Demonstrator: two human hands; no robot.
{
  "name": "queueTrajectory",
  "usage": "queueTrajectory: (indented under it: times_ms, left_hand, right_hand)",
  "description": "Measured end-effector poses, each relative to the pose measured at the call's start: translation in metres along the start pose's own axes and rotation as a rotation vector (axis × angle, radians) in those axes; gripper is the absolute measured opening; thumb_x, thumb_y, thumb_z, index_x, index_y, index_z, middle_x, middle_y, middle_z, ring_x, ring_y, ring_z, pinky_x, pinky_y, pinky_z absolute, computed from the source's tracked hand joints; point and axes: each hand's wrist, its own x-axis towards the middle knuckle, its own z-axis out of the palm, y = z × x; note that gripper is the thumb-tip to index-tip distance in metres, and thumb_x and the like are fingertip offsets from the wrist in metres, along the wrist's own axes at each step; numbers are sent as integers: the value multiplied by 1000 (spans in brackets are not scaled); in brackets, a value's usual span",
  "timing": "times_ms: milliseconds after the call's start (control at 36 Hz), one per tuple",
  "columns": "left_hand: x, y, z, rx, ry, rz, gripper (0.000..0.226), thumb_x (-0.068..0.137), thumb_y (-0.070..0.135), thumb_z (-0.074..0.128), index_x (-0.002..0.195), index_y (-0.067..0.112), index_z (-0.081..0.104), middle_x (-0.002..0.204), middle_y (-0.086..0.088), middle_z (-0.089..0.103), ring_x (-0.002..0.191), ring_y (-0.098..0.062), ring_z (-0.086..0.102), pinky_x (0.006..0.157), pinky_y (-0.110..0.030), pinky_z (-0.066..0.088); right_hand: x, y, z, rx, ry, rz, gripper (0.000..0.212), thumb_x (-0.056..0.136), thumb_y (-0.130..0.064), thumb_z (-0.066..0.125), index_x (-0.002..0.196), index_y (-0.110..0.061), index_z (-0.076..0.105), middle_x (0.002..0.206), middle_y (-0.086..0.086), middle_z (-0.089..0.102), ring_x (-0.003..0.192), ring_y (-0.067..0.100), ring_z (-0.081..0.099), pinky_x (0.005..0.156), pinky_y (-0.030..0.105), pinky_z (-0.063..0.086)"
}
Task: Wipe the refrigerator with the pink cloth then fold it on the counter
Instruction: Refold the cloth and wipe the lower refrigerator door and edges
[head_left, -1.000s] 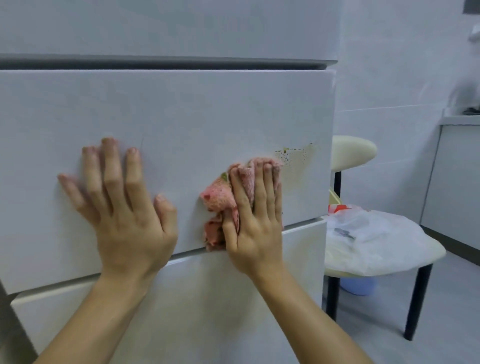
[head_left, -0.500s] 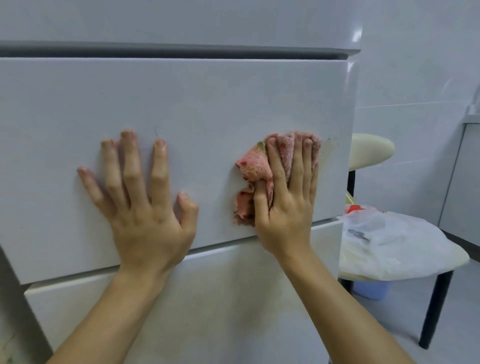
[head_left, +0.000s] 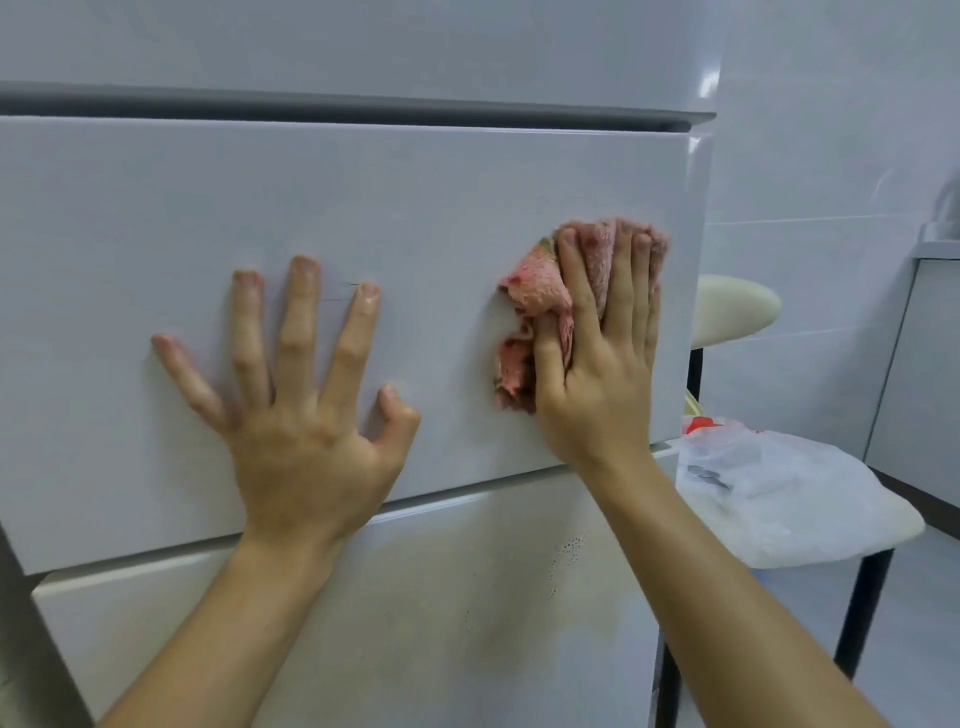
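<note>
The white refrigerator (head_left: 363, 208) fills the view, with its middle drawer front right before me. My left hand (head_left: 306, 415) rests flat on that front with its fingers spread. A crumpled pink cloth (head_left: 535, 296) lies under my right hand (head_left: 602, 374), which presses it against the panel with straight fingers close to the right edge. Most of the cloth is hidden beneath the palm and fingers. The thumb lies along the cloth's lower part.
The lower drawer front (head_left: 493, 597) shows a yellowish smear and small specks. A cream chair (head_left: 737, 306) with black legs stands right of the fridge, with a plastic bag (head_left: 769, 488) on its seat. A white cabinet (head_left: 930, 364) stands at the far right.
My right hand has slid the cloth rightward and slightly up, over the speckled stain near the drawer's right edge, which no longer shows. My left hand stays flat on the panel.
</note>
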Motion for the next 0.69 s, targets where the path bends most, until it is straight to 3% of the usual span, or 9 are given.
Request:
queueTrajectory:
  times_ms: [111,250,361,500,694]
  left_hand:
    - [-1,2,0,0,-2,-4,65,95,38,56,157,25,49,168,-13,34,156,-45,27,116,-83,9]
    - [0,10,1,5,-13,-29,68,94,43,60,157,21,49,168,-17,34,156,-44,27,115,-83,8]
    - [0,25,6,4,-34,-19,70,95,51,60,157,21,49,168,-15,34,156,-44,28,114,-84,8]
    - [-1,29,9,1,-27,-20,71,96,53,61,158,21,48,168,-15,34,155,-46,28,113,-86,9]
    - [-2,29,10,0,-7,-9,69,96,51,61,157,21,49,167,-16,35,154,-47,30,113,-85,10]
  right_hand:
    - [-47,9,0,24,-16,75,58,107,-27,41,163,-13,34,174,19,16,163,33,3,131,58,7]
    - [-82,29,-6,5,-102,27,61,107,-31,40,164,-16,26,176,8,4,163,30,-1,131,59,7]
    - [-70,25,-8,-10,-114,37,62,107,-33,39,165,-22,23,176,13,7,163,30,-2,132,55,3]
    - [-18,26,-11,-28,-48,12,58,107,-35,37,163,-21,34,173,19,14,163,34,2,132,51,1]
    - [16,36,-11,-26,40,30,54,110,-33,40,162,-20,37,173,17,17,163,33,7,132,54,7]
